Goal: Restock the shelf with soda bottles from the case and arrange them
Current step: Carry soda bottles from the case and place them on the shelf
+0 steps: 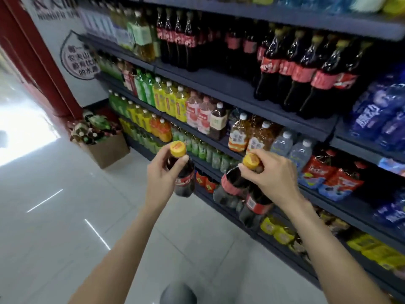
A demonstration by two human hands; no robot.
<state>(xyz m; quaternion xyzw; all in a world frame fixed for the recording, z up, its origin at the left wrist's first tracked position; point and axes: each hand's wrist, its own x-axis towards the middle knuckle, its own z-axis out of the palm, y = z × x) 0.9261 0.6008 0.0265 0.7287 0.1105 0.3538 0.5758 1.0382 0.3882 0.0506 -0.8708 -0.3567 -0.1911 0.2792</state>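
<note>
The person holds three cola bottles in front of the shelving, above the tiled floor [65,216]. The left hand [163,175] carries one bottle [185,178]; its fingers are clamped round the neck just under the yellow cap [178,149]. That bottle hangs nearly upright, long axis vertical, cap up towards the camera and base towards the floor. The right hand [272,174] carries two bottles by their necks, fingers closed over them. Only one yellow cap [251,160] shows there; the other is hidden under the hand. The nearer-left bottle [230,187] of the pair tilts with its base swung down and left; the second bottle [256,205] hangs more steeply, base down. Both point cap-up, towards the hand.

On the shelf [230,86] above, a front row of five matching cola bottles [306,71] with yellow caps stands upright at the right, and farther left a row of red-capped cola bottles [177,38]; the exact count there is blurred. A cardboard box [107,150] of bottles sits on the floor at the far end.
</note>
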